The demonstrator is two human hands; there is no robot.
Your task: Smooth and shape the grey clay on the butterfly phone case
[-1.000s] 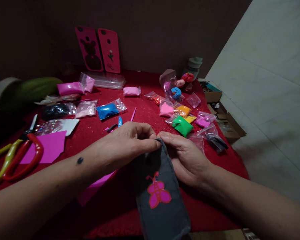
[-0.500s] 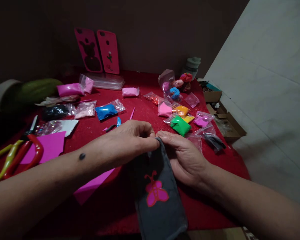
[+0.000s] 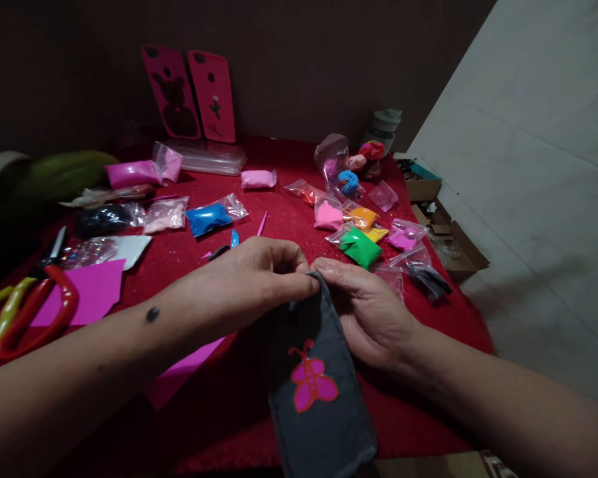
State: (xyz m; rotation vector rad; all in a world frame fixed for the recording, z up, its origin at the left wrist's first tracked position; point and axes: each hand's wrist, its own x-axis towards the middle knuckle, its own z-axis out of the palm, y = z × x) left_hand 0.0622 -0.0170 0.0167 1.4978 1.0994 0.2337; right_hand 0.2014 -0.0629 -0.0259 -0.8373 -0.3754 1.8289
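Note:
A dark grey phone case point(image 3: 323, 431) with a pink and red butterfly point(image 3: 313, 385) on its back hangs between my hands, close to the table's front edge. My left hand point(image 3: 269, 275) pinches its far end, thumb on the upper rim and fingers curled. From the right side, my right hand point(image 3: 369, 312) grips the same far corner, the thumb near my left fingertips and the palm behind the case. Part of the far end is hidden beneath my left hand. A small dark lump point(image 3: 152, 314) sits on my left forearm.
Bags of coloured clay, such as a blue one point(image 3: 209, 218) and a green one point(image 3: 359, 247), lie on the red cloth point(image 3: 299, 212). Scissors point(image 3: 34, 299) and pink sheets point(image 3: 97, 285) lie left. Two pink phone cases point(image 3: 212, 96) stand behind. Cardboard boxes point(image 3: 458, 249) sit right.
The view has shifted slightly, so things at the left and back appear a little higher and further left. Both hands keep the same hold on the phone case.

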